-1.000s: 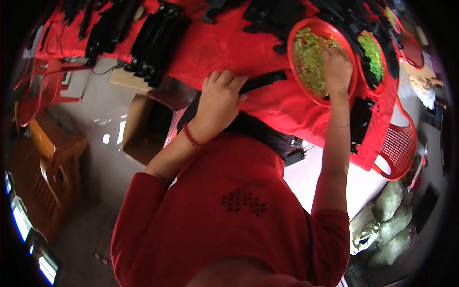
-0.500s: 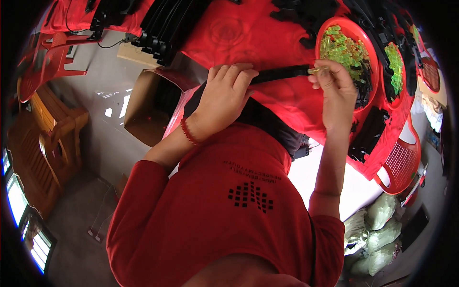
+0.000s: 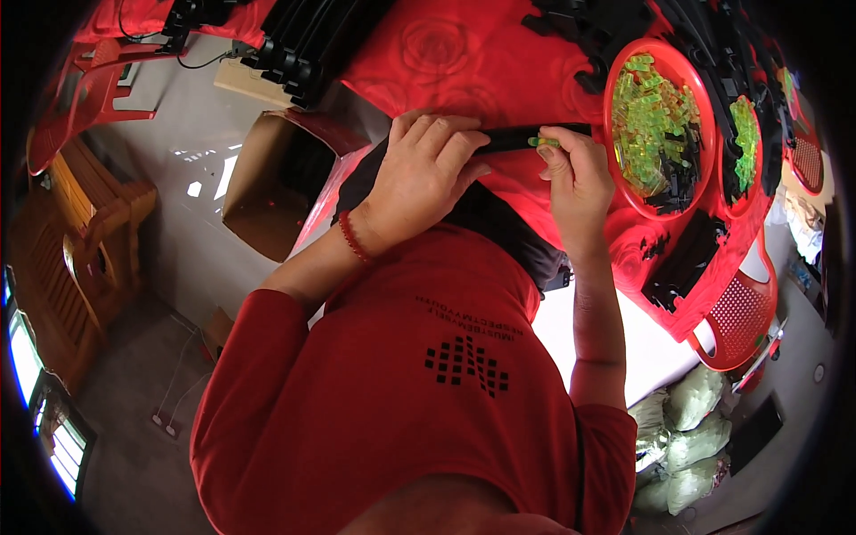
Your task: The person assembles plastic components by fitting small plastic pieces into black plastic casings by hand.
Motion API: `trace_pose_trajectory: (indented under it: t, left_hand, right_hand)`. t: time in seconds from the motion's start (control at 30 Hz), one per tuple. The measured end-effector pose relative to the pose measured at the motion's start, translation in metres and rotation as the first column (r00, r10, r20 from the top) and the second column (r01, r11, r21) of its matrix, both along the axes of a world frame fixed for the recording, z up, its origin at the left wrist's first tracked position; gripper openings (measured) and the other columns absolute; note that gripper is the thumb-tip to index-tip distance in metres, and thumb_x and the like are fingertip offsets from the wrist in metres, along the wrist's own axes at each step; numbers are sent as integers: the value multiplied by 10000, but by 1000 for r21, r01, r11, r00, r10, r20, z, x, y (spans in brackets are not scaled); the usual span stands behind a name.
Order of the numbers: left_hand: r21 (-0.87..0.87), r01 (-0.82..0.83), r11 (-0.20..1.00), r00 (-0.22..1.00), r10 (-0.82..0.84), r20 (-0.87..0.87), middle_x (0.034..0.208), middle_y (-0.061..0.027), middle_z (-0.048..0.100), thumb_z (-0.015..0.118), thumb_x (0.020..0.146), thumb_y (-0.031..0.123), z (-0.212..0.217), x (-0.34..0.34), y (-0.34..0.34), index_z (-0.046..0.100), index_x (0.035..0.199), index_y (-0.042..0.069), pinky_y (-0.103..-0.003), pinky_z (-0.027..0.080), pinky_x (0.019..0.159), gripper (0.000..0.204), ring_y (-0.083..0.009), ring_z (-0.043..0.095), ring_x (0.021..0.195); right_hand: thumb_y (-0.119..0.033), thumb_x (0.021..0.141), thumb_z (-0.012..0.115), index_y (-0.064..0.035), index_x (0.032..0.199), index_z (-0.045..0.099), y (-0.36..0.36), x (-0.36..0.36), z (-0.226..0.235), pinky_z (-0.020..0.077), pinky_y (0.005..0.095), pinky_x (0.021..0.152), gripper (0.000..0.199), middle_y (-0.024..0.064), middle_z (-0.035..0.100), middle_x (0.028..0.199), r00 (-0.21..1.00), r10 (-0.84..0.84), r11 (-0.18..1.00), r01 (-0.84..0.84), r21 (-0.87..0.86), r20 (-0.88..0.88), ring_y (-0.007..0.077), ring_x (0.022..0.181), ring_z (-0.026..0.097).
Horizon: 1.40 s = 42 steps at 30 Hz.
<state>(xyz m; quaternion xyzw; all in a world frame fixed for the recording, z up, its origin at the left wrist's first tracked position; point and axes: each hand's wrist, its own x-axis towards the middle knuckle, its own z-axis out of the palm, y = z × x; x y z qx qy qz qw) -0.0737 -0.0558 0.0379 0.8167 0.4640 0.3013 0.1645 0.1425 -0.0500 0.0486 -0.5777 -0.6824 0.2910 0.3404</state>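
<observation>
Pinching this green piece [image 3: 539,142] (prob light, slick) by its end in my right hand [image 3: 581,189]; left hand [image 3: 419,178]'s gripping the black strip [image 3: 508,139].

A black strip [image 3: 510,139] is held by the left hand [image 3: 421,178] and a yellow-green piece [image 3: 541,142] by the right hand [image 3: 581,189].

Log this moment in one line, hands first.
Left hand: gripping black strip | Right hand: pinching yellow-green piece by strip | Red basin: yellow-green pieces, black parts
</observation>
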Motion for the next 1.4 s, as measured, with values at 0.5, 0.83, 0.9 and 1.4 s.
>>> trace_pose_trajectory:
  t: [0.5,0.83,0.9,1.4]
  left_hand:
    - [-129,-61,990,991,76,114,1003,-71,633,780,727,78,-2,-1,2,622,1133,75,-385,466,823,435,-282,584,914]
    - [-94,-93,991,989,102,102,1001,-15,653,773,705,36,14,-22,17,660,1088,112,-372,418,874,407,-251,570,884]
    - [-34,-15,999,1000,15,20,1016,30,663,769,687,29,22,-25,22,674,1077,140,-376,385,918,417,-216,574,930]
    - [221,65,973,996,-51,-68,1211,49,655,792,672,73,32,-29,36,651,1217,188,-424,299,1098,574,-209,501,1253]
  right_hand:
    - [-53,957,585,10,1162,558,-13,17,7,476,239,661,216,70,645,879,934,-339,923,308,-232,-109,98,755,610]
    - [-118,985,548,-2,1212,583,-14,16,3,499,225,540,257,118,625,989,941,-327,943,319,98,84,138,703,600]
    - [-148,1004,519,-3,1235,584,-17,25,11,505,222,555,280,109,616,988,929,-332,939,341,31,-167,115,717,575]
    - [-135,912,681,1,1113,618,-28,20,29,463,239,662,251,66,556,983,991,-43,931,-7,-366,-128,133,849,548]
